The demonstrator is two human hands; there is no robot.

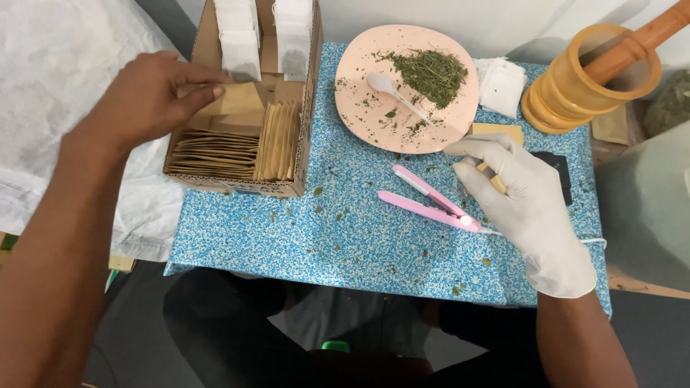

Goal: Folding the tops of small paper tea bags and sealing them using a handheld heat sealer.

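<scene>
Here, left hand (147,97) over cardboard box (241,154)

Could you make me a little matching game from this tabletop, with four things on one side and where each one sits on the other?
Things:
1. dried green herbs
2. pink heat sealer
3. brown paper envelopes
4. wooden pestle

Places:
A. inside the wooden mortar
B. packed in the cardboard box
C. heaped on the pink plate
D. lying on the blue speckled mat

Pairs: 1-C, 2-D, 3-B, 4-A
</scene>
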